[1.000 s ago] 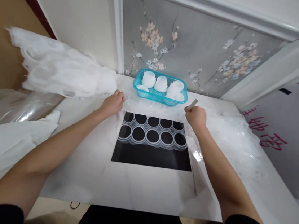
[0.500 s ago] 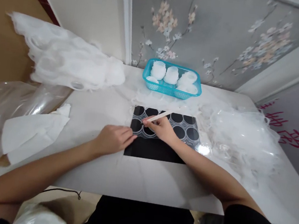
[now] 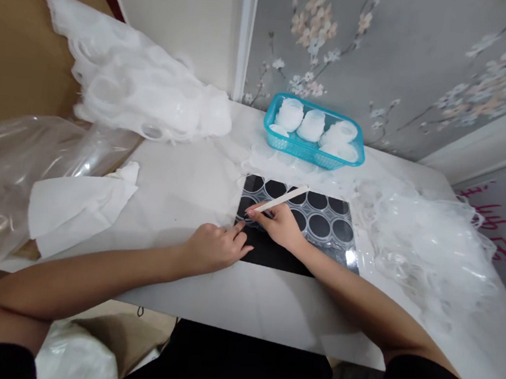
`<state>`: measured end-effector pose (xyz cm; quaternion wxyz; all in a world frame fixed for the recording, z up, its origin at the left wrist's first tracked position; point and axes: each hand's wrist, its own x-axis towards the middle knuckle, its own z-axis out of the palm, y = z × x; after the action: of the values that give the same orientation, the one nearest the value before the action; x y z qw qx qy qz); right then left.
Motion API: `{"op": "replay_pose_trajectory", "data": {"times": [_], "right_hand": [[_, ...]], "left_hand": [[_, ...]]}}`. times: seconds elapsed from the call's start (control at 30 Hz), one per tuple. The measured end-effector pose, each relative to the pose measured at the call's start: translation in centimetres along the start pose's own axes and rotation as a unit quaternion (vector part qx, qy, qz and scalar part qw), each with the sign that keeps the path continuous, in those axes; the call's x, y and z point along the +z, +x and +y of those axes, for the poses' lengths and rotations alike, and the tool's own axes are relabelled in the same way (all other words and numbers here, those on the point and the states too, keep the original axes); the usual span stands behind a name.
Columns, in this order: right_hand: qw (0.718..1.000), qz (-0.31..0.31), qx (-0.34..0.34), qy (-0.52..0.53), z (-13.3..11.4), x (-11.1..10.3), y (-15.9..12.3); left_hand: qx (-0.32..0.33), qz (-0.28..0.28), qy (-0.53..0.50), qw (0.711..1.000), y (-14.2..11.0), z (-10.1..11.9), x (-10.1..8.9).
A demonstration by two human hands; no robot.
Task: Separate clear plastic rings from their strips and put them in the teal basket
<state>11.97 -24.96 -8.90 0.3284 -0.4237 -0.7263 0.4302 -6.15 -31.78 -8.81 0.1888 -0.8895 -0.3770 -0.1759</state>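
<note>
A black board (image 3: 264, 249) lies on the white table with a clear plastic sheet (image 3: 350, 258) over its upper part. Rows of round outlines cover the sheet, black showing through them. My right hand (image 3: 282, 225) grips a slim white stick-like tool (image 3: 289, 198) like a pen; its lower end is at the sheet's left side, too small to make out. Beside it, my left hand (image 3: 218, 247) holds nothing. Its index finger stretches to the sheet's lower left edge near the tool's tip, and the other fingers are loosely bent and apart.
Behind the board stands a blue plastic basket (image 3: 281, 145) with several stacks of white translucent discs. Holed clear sheet scraps (image 3: 434, 249) heap on the right. White holed sheets (image 3: 145, 93) pile at the back left. Nearer lie white paper (image 3: 77, 211) and a clear bag (image 3: 0, 183).
The view has shifted, so the scene sits further right. My left index finger has stretched out toward the tool's tip. The right hand keeps its grip near the sheet's left circles.
</note>
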Motion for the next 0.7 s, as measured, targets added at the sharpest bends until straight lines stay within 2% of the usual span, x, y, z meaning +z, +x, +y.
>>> {"op": "replay_pose_trajectory", "data": {"times": [0.43, 0.7], "right_hand": [[1.000, 0.008, 0.003, 0.006, 0.26, 0.13, -0.07], [0.999, 0.023, -0.022, -0.040, -0.04, 0.34, -0.52]], "left_hand": [[-0.010, -0.035, -0.014, 0.999, -0.07, -0.06, 0.12], [-0.024, -0.057, -0.025, 0.998, -0.15, -0.04, 0.28]]}}
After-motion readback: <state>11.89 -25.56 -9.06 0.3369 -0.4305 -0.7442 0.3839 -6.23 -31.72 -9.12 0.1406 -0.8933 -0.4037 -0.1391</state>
